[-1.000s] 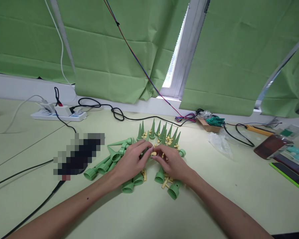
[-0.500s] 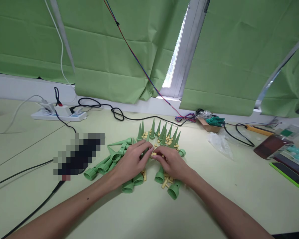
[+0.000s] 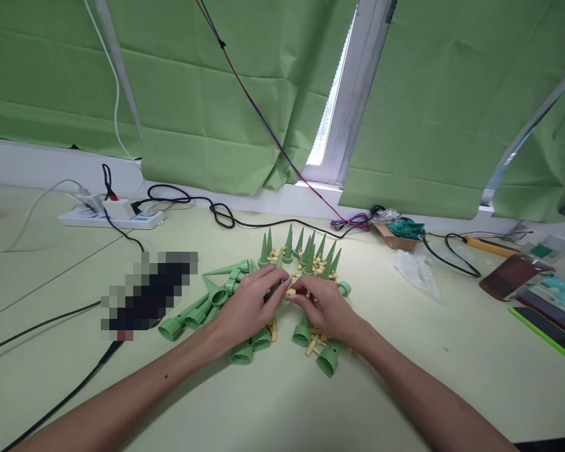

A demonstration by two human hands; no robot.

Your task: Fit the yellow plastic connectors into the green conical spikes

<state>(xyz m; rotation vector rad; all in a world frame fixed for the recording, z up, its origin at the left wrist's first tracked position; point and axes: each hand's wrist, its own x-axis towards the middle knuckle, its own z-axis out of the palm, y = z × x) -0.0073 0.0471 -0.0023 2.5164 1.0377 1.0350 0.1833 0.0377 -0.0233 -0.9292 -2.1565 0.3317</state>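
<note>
Frankly, what worries me from my remote seat is how little there is to hold: the small yellow piece (image 3: 290, 292) sits right out at the fingertips, so a squeeze off its middle could shoot it loose, and it might drop among the lookalike yellow fittings (image 3: 313, 344) lying nearby, where I would struggle to pick it out. The upright green spikes (image 3: 289, 248) beyond it stand close together, so a knuckle swinging forward could topple several, and the loose green spikes (image 3: 198, 316) lying off to the left could roll if bumped. As for the grip, my right hand (image 3: 324, 306) has thumb and forefinger nearly closed, pinching the yellow piece between their tips, in the space between both hands and over the table (image 3: 282, 408). My left hand (image 3: 252, 301) meets it there, thumb and forefinger drawn close together; whether they clamp anything I cannot tell, because the fingers hide it.
</note>
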